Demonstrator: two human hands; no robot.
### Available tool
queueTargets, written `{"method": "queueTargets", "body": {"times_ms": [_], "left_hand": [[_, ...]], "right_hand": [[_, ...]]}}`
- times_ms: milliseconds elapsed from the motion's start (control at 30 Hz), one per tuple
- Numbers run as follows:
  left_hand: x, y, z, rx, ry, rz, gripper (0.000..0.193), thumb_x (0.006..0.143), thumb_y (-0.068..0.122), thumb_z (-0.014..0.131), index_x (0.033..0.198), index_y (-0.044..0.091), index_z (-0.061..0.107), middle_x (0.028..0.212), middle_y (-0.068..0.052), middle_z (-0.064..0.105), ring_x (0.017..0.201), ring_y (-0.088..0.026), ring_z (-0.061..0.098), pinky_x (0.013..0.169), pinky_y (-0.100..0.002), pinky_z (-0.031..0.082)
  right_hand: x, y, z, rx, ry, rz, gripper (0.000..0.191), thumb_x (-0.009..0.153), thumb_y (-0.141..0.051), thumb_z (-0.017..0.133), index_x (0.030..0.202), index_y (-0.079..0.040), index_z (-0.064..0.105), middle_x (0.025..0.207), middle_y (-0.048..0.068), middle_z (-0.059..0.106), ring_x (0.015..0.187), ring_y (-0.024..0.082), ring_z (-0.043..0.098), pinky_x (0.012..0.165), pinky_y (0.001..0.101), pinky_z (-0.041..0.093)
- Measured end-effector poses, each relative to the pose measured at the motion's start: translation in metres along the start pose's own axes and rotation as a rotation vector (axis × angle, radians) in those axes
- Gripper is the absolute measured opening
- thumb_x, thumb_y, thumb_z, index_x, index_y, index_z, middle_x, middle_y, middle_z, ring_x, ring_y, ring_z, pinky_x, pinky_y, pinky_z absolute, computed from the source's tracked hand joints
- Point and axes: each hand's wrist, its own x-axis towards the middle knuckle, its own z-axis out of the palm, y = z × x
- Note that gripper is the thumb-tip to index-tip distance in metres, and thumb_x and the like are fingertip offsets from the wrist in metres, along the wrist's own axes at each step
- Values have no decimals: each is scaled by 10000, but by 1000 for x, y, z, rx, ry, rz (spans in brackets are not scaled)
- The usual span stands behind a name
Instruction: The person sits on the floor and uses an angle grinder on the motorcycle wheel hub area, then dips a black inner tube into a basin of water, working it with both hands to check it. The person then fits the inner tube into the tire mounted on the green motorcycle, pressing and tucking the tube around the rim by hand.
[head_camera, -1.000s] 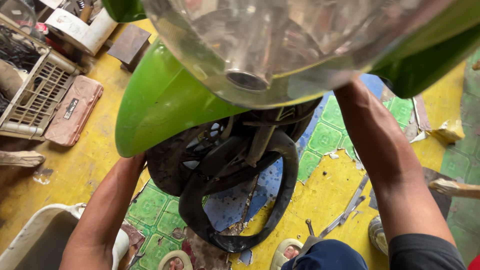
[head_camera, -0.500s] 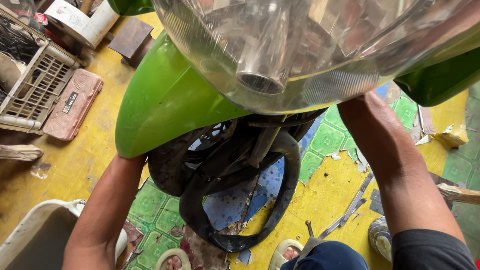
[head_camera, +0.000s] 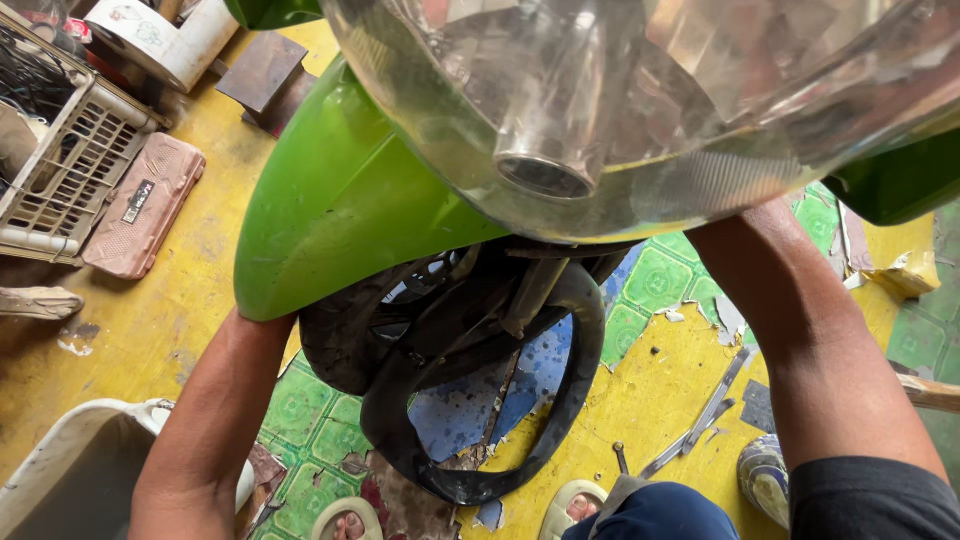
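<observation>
Both forearms reach under the green front fender (head_camera: 340, 215) and clear headlight (head_camera: 640, 100) — each hand is hidden, its grip impossible to tell — above a loose tyre (head_camera: 520, 440).

Person seen from above: two bare forearms, the right forearm (head_camera: 810, 330) ending at a dark grey pushed-up sleeve (head_camera: 880, 500) near the elbow, the left forearm (head_camera: 215, 410) without visible sleeve, blue trousers (head_camera: 655, 512) at the knee, and pale open sandals (head_camera: 345, 520) on both feet.
</observation>
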Motion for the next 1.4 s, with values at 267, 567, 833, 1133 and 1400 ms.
{"method": "queueTargets", "body": {"times_ms": [267,567,833,1133,1400], "left_hand": [[6,-3,-2,-15,-11,4,388,998,231,664,1334,42,618,1292,-127,658,1155,-260,618,978,-384,526],[0,-9,-4,-36,-21,3,377,986,224,671,1314,43,630,1270,-129,667,1140,-266,624,967,-385,529],[2,-11,-8,-11,-5,19,367,975,218,678,1296,44,641,1251,-131,675,1127,-272,629,956,-386,533],[-16,8,-18,-2,32,116,356,963,212,686,1276,45,654,1229,-133,684,1113,-278,635,945,-388,536],[-43,17,-14,24,-24,178,346,952,206,692,1257,46,665,1210,-134,692,1100,-284,641,934,-389,539]], "right_hand": [[-9,1,-8,0,19,23,267,1053,-85,538,1285,-16,651,1132,141,730,992,252,678,903,358,540],[-14,13,-18,10,42,47,257,1052,-82,550,1278,-15,652,1130,139,729,994,252,682,899,358,542],[-11,14,-9,13,36,26,249,1051,-80,560,1273,-14,653,1128,137,729,996,252,685,896,359,544],[-13,12,0,3,29,-21,241,1050,-77,572,1267,-12,654,1126,135,728,998,252,689,893,359,546],[-23,7,4,-1,23,-22,233,1049,-75,583,1261,-11,655,1125,133,727,1001,251,692,890,359,548]]}}
